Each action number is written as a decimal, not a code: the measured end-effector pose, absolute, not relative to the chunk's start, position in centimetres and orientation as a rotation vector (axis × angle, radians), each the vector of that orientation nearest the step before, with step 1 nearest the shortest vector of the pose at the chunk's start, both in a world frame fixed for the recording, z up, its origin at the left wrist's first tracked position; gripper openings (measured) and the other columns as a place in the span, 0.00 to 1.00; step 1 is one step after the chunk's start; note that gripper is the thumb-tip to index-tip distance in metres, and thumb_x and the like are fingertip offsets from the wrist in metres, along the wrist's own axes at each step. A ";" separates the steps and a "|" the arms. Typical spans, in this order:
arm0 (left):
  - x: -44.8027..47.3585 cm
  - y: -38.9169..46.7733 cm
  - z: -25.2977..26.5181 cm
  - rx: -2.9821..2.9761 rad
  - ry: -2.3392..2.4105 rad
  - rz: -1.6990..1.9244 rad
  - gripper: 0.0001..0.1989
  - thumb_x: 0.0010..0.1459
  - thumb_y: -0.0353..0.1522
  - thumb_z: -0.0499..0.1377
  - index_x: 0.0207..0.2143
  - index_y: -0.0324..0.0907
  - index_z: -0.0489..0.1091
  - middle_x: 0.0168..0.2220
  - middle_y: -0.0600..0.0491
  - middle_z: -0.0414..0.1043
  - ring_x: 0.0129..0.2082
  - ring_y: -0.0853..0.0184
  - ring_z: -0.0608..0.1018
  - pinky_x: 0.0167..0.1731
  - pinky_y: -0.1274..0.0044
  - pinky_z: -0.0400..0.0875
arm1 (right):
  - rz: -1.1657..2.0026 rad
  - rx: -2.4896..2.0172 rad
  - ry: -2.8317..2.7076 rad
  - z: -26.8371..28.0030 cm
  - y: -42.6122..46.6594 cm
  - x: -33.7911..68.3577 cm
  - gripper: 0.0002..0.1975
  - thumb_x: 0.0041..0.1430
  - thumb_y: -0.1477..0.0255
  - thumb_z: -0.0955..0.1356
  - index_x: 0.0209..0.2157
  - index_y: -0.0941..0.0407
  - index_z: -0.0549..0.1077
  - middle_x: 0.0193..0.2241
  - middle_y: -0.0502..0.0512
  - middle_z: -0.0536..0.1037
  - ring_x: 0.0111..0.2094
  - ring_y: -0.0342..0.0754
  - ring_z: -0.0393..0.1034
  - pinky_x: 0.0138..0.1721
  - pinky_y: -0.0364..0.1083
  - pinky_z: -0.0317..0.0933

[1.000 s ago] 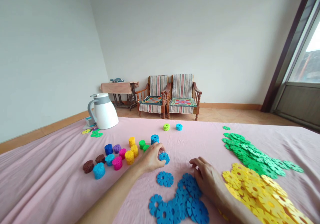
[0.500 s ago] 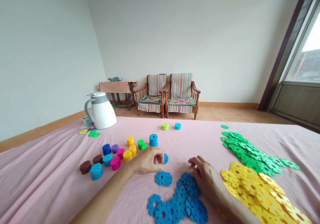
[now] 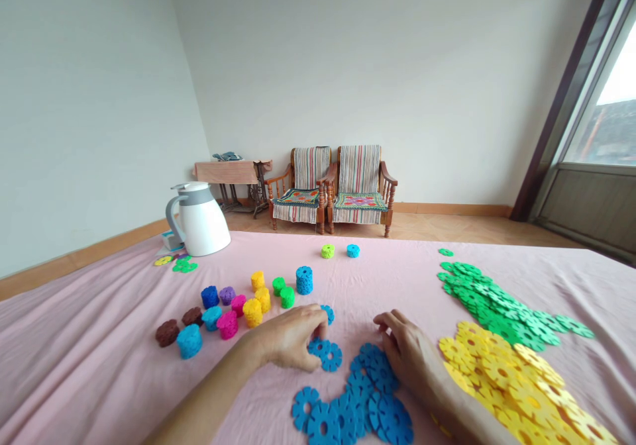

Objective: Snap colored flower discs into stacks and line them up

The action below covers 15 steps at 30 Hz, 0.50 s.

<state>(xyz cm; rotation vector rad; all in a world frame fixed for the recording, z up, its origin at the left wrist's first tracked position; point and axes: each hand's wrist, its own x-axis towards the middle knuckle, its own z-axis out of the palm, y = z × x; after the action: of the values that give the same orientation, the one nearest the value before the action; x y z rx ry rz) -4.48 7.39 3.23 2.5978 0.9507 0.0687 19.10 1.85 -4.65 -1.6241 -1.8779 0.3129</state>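
On your left, short stacks (image 3: 227,324) stand on the pink cloth (image 3: 99,365); keep your forearm clear of them. Your left hand (image 3: 298,336) has its grip spread, thumb and fingers apart at the left edge of two overlapping blue discs (image 3: 332,357) lying flat; pinching by the rims suits such thin pieces. Beyond them lies a single blue disc (image 3: 328,311); nearer you, the blue pile (image 3: 348,412). Your right hand (image 3: 410,346) is loosely spread beside that pile, nothing visible in its grip; avoid brushing the yellow discs (image 3: 511,372).
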 end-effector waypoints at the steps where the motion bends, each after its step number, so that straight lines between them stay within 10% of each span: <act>1: -4.6 7.5 3.2 2.601 0.964 0.096 0.10 0.41 0.29 0.60 0.30 0.43 0.64 0.30 0.57 0.64 0.28 0.69 0.69 0.25 0.81 0.59 | 0.318 -1.622 -1.876 -4.6 1.9 19.1 0.15 0.52 0.79 0.57 0.39 0.55 0.69 0.35 0.53 0.73 0.34 0.45 0.70 0.36 0.42 0.60; 15: -5.2 8.4 2.0 2.500 1.008 0.174 0.15 0.39 0.32 0.63 0.32 0.43 0.65 0.32 0.57 0.63 0.28 0.70 0.68 0.24 0.82 0.60 | 0.316 -1.603 -1.884 -4.6 1.8 19.0 0.15 0.52 0.79 0.56 0.39 0.55 0.68 0.35 0.53 0.72 0.35 0.45 0.70 0.36 0.42 0.60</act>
<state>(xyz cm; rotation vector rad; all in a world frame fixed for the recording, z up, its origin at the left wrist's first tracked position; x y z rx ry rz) -5.23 8.40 2.03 2.5004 1.0080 0.1741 19.02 1.81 -4.61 -1.6032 -1.8837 0.3163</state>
